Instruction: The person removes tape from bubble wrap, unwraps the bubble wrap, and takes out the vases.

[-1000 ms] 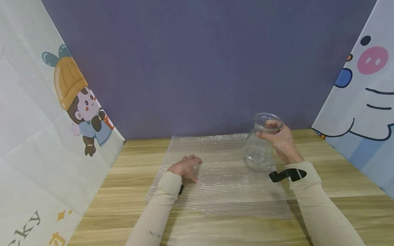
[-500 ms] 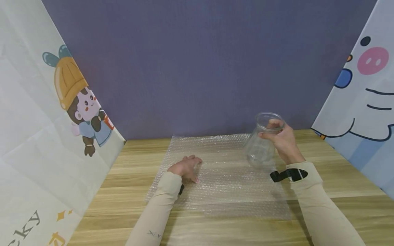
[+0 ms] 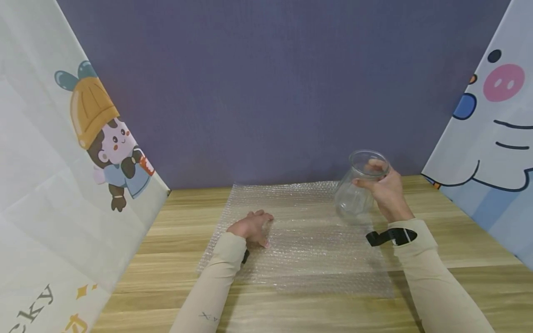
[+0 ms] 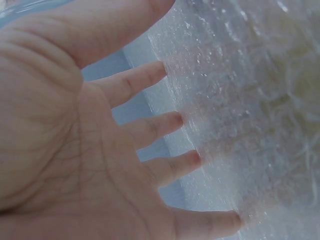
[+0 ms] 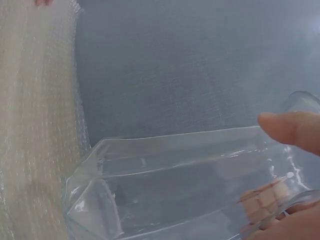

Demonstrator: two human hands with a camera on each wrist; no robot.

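Observation:
A clear glass vase [image 3: 354, 199] with a flared rim stays tilted over the right part of a bubble wrap sheet [image 3: 304, 249]. My right hand [image 3: 388, 194] grips it by the neck, with the thumb on the near side and the other fingers showing through the glass. In the right wrist view the vase's faceted body [image 5: 175, 175] points its base toward the wrap. My left hand [image 3: 250, 226] has its fingers spread, and the fingertips [image 4: 175, 120] touch the bubble wrap on its left part.
The wrap lies flat on a wood-grain table [image 3: 166, 268]. Behind it rises a dark blue-grey panel [image 3: 266, 92]. Pale panels with cartoon prints stand at the left [image 3: 37, 162] and right [image 3: 499, 148]. Each wrist wears a black strap [image 3: 404, 236].
The vase has shifted slightly right and upward in the head view, with my right hand moving along. My left hand has stayed in place on the bubble wrap.

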